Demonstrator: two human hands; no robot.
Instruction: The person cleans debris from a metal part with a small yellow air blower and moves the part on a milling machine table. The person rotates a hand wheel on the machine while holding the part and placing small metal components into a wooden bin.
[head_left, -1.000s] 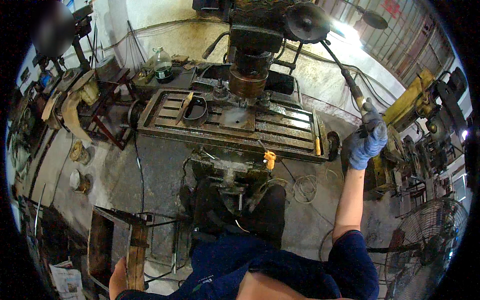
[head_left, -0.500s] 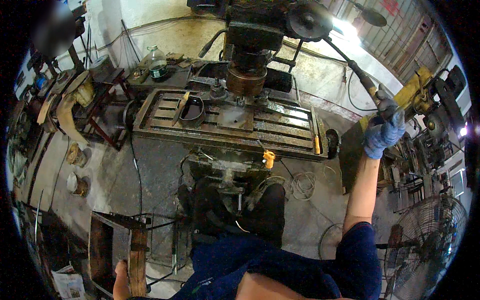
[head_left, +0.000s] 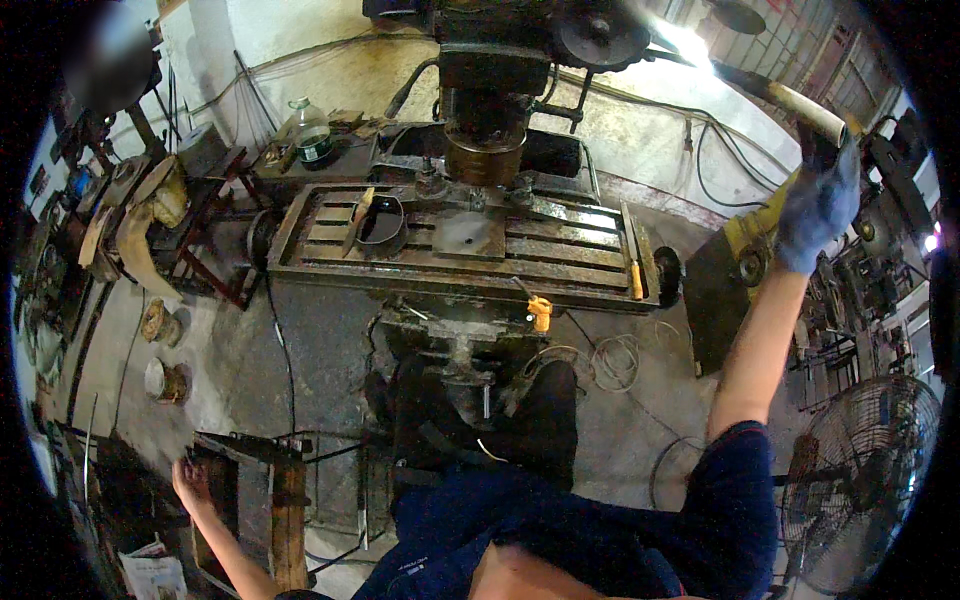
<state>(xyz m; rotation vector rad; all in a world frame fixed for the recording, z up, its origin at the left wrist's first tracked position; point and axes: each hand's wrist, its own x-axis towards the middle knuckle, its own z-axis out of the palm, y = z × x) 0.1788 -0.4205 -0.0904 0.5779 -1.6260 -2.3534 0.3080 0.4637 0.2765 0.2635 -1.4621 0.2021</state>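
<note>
High on the right, my right hand [head_left: 820,205], in a blue-grey glove, is closed at the pale end of a long machine lever [head_left: 810,112]. Low on the left, my bare left hand [head_left: 192,485] is held above an open wooden box [head_left: 288,510], fingers curled together; a blur beside the fingertips hides what they hold, if anything. Between my hands stands a milling machine, its spindle head [head_left: 484,155] over a slotted table [head_left: 340,262]. A flat metal plate [head_left: 468,238] lies beneath the spindle. Left of it sits a pot of dark liquid [head_left: 382,220] with a yellow-handled brush [head_left: 362,208] against it.
A yellow-handled tool [head_left: 636,280] lies at the table's right end; an orange object [head_left: 540,314] hangs at its front edge. A caged fan [head_left: 860,485] stands at right. Cable coils [head_left: 614,362] lie on the floor. A plastic jug [head_left: 312,135] stands behind left.
My right hand has moved up and right, and the lever has swung up with it. My left hand has risen and shifted left from the wooden box's edge.
</note>
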